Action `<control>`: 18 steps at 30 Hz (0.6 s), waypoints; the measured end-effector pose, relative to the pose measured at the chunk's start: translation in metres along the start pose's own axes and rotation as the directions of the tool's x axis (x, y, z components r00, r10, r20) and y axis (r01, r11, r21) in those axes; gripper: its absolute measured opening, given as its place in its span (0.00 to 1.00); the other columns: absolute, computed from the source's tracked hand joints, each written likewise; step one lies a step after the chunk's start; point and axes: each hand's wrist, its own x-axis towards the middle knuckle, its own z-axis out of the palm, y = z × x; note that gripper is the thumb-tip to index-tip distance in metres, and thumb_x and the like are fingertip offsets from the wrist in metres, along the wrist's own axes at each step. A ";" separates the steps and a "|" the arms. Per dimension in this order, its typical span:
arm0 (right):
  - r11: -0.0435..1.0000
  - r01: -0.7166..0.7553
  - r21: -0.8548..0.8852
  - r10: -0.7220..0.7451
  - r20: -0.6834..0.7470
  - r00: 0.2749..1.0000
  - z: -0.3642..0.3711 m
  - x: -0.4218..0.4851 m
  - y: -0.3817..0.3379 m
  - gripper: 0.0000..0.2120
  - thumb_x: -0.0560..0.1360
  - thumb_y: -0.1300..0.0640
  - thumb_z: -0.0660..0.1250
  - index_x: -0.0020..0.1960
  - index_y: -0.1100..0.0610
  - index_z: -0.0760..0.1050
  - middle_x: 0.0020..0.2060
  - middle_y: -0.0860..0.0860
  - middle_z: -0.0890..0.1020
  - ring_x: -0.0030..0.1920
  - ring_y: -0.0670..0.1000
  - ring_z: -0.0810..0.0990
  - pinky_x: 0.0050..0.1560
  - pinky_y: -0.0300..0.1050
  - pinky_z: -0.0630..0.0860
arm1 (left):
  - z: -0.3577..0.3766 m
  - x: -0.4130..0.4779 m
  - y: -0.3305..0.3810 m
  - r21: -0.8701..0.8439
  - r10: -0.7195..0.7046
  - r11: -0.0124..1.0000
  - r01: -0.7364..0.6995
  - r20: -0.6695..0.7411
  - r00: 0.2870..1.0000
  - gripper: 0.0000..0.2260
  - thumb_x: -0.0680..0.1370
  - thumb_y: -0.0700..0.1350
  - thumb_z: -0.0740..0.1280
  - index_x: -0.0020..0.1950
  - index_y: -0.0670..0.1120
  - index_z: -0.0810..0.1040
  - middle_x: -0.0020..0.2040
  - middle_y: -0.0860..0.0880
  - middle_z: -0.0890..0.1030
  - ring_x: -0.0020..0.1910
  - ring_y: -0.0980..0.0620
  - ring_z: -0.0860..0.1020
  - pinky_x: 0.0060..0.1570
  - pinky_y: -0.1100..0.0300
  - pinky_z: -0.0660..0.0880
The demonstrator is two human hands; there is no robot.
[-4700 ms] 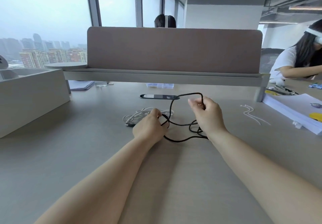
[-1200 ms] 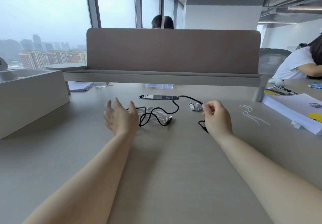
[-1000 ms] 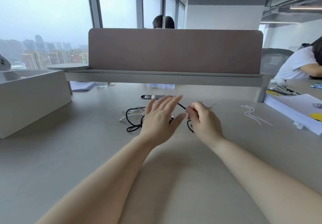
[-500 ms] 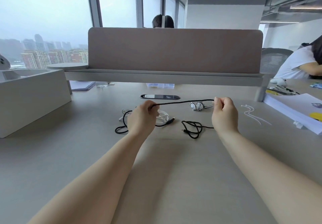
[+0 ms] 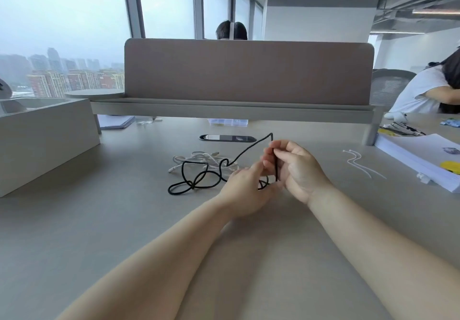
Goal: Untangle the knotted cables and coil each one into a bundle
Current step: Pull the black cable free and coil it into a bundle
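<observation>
Your right hand (image 5: pixel 300 170) pinches the black cable (image 5: pixel 183 173); left hand (image 5: pixel 242 192) alongside, grip unclear. Grey desk (image 5: pixel 119 220), brown partition (image 5: pixel 249 70) at twelve o'clock.

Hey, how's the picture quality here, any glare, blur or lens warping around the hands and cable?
Head view: soft daylight from the windows, faint shadows under the forearms, no glare on the desk; head view again: wide-angle warp tilts the window frames and stretches the arms; the black cable is sharp, the left hand looks slightly soft.
</observation>
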 end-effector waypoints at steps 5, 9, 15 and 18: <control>0.965 0.148 -0.215 -0.176 -0.117 0.977 -0.001 0.003 0.008 0.11 0.78 0.71 0.58 0.45 0.60 0.75 0.39 0.54 0.81 0.42 0.49 0.81 0.45 0.36 0.77 | -0.008 0.001 -0.004 -0.208 -0.031 0.978 0.014 -0.075 0.997 0.08 0.79 0.52 0.62 0.45 0.50 0.76 0.29 0.55 0.78 0.32 0.56 0.77 0.54 0.47 0.74; 0.846 0.063 -0.529 -0.324 -0.418 0.849 -0.036 0.018 0.009 0.13 0.76 0.70 0.59 0.40 0.56 0.74 0.37 0.52 0.79 0.41 0.53 0.78 0.42 0.39 0.75 | -0.029 -0.001 -0.002 -0.480 -0.205 0.875 0.054 -0.269 0.941 0.13 0.80 0.49 0.64 0.36 0.48 0.77 0.26 0.53 0.71 0.27 0.53 0.69 0.32 0.60 0.69; 0.590 -0.217 -0.778 -0.373 -0.501 0.781 -0.069 0.022 0.005 0.10 0.74 0.64 0.59 0.50 0.55 0.76 0.54 0.54 0.78 0.48 0.55 0.75 0.43 0.43 0.68 | -0.046 0.003 -0.007 -0.736 -0.448 0.675 0.056 -0.348 0.824 0.13 0.81 0.50 0.61 0.39 0.47 0.75 0.22 0.57 0.69 0.27 0.57 0.67 0.34 0.65 0.66; 0.291 -0.212 -0.933 -0.511 -0.339 0.790 -0.055 0.017 0.009 0.12 0.72 0.65 0.60 0.50 0.54 0.77 0.62 0.54 0.69 0.61 0.58 0.69 0.58 0.48 0.65 | -0.039 0.001 -0.007 -0.678 -0.389 0.728 0.097 -0.293 0.874 0.12 0.82 0.49 0.60 0.42 0.46 0.76 0.22 0.56 0.69 0.29 0.53 0.70 0.33 0.64 0.67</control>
